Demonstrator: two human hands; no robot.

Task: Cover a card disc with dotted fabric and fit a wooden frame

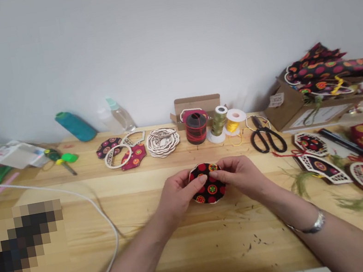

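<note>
Both my hands meet at the middle of the wooden table [200,245] around a small round piece covered in black fabric with red and orange dots [210,188]. My left hand [178,196] grips its left edge, thumb pressed on the top face. My right hand [241,175] pinches its upper right edge with thumb and fingers closed. A silver bracelet [313,225] sits on my right wrist. The piece rests just above or on the tabletop; which one I cannot tell.
Behind the hands lie wooden cut-out frames [162,142], fabric pieces [134,157], thread spools [196,128], black scissors [266,137] and a small cardboard box [197,103]. Finished fabric ornaments [328,168] and a box of patterned cloth [325,73] are at right. A white cable [100,216] runs at left.
</note>
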